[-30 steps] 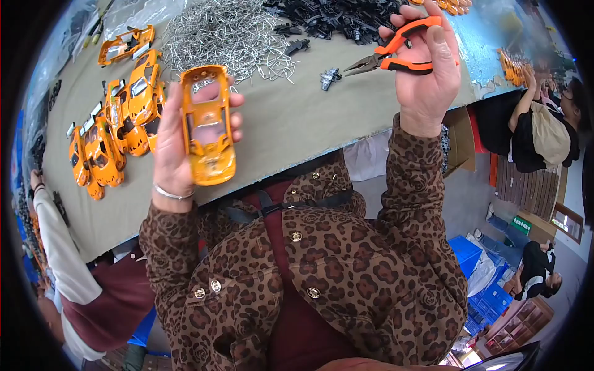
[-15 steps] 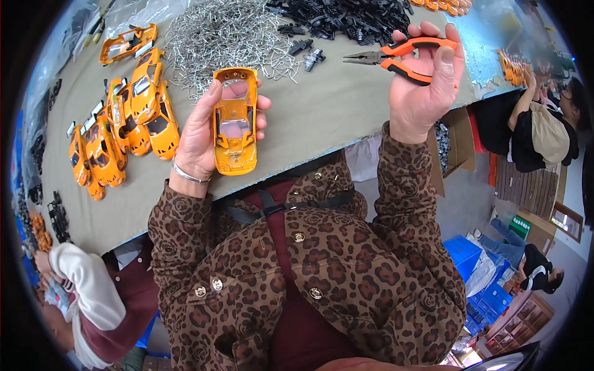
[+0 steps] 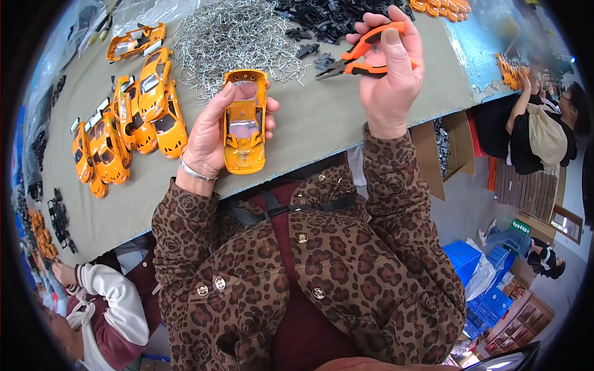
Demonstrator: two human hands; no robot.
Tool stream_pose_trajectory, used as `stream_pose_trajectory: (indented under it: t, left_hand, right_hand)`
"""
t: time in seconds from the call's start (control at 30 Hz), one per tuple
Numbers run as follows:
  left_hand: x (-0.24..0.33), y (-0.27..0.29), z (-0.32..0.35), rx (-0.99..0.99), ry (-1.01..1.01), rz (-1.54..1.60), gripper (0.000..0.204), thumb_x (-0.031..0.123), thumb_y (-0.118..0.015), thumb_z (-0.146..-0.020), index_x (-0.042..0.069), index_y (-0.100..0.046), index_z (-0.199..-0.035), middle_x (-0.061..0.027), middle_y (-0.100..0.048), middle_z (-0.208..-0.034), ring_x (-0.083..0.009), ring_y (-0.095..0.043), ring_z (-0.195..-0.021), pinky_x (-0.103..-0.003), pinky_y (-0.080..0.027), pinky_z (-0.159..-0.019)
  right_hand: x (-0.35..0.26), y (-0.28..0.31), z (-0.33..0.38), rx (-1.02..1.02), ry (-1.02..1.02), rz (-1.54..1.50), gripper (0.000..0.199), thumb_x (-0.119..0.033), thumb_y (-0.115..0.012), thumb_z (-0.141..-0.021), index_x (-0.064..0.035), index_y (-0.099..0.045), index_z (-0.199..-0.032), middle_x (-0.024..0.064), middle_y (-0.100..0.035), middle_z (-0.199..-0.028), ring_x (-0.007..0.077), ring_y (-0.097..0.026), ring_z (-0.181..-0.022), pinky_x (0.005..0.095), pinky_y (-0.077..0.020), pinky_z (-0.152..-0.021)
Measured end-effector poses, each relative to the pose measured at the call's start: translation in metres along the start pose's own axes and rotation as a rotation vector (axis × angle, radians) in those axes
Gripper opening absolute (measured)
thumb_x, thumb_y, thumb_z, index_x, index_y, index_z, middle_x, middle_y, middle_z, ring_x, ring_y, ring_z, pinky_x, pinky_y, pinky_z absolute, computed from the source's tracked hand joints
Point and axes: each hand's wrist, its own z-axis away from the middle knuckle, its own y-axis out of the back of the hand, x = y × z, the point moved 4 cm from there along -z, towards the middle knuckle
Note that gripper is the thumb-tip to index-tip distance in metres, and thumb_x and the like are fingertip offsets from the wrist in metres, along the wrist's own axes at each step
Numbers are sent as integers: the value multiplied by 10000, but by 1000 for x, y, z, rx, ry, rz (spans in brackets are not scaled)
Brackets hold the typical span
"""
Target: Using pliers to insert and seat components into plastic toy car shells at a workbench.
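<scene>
Left hand (image 3: 213,139) clamped around orange toy car shell (image 3: 245,120), frame centre, underside up, above grey counter (image 3: 322,117). Right hand (image 3: 390,77) upper right, closed on orange-handled pliers (image 3: 359,55), tips pointing left toward wire clip pile (image 3: 238,34).

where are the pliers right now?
Head view, upper right: the orange-handled pliers are in the right hand, held above the table, nose pointing left toward the pile of black parts and the wire clips.
</scene>
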Motion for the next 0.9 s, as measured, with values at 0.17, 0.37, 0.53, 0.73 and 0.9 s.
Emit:
stream_pose_trajectory:
  t: [0.17,0.37,0.53,0.73,0.9]
  left_hand:
    - [1,-2,-1,-54,-12,30,469,393,-437,-928,19,-464,-1211,-191,-570,-1074,-251,-619,-848,-371,-538,-751]
    - [2,-2,-1,-70,-28,-12,505,428,-427,-927,20,-446,-1224,-180,-562,-1082,-251,-615,-864,-379,-538,-758]
    - [3,-4,-4,-97,-67,10,596,514,-411,-910,19,-426,-1243,-167,-555,-1084,-258,-613,-872,-404,-533,-770]
    - [5,-5,-5,-101,-82,29,684,591,-394,-883,12,-424,-1246,-161,-550,-1088,-268,-614,-877,-421,-528,-783]
    - [8,-3,-3,-64,-76,29,724,627,-380,-868,5,-436,-1236,-168,-565,-1060,-279,-616,-892,-430,-524,-796]
  right_hand:
    - [-15,12,-11,-19,56,63,364,-190,-507,-911,17,-432,-1201,172,-562,-1060,268,-563,-931,448,-487,-809]
    - [-29,22,-24,17,167,33,331,-151,-501,-908,22,-443,-1184,169,-564,-1050,260,-568,-919,433,-495,-789]
    - [-19,8,-40,-73,30,-36,372,-162,-545,-894,10,-441,-1207,131,-574,-1020,215,-576,-891,352,-500,-768]
    - [-6,-3,-50,-166,-106,-78,382,-159,-559,-892,1,-445,-1219,113,-580,-1011,184,-577,-881,308,-501,-760]
    - [10,3,-54,-116,-145,92,340,-140,-558,-881,11,-463,-1171,126,-570,-987,198,-567,-854,323,-491,-732]
